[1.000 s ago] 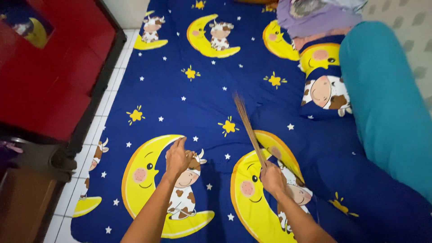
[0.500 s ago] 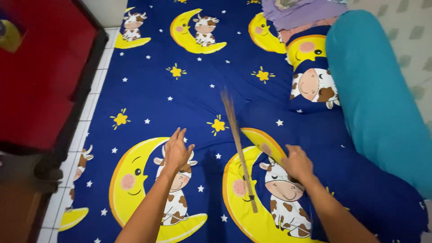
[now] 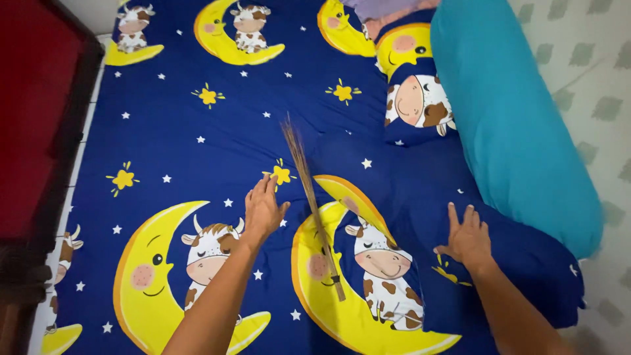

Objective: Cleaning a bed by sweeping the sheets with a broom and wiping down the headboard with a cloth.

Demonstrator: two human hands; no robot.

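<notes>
Both hands, left (image 3: 263, 210) and right (image 3: 468, 238), open-gripped, seemingly flat on sheet (image 3: 197, 131), broom (image 3: 312, 204) between.

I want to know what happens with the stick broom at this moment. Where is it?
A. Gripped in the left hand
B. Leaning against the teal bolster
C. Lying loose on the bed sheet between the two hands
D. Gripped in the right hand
C: the stick broom lies flat on the bed sheet, with the left hand and right hand both open and pressed on fabric either side of it.
</notes>
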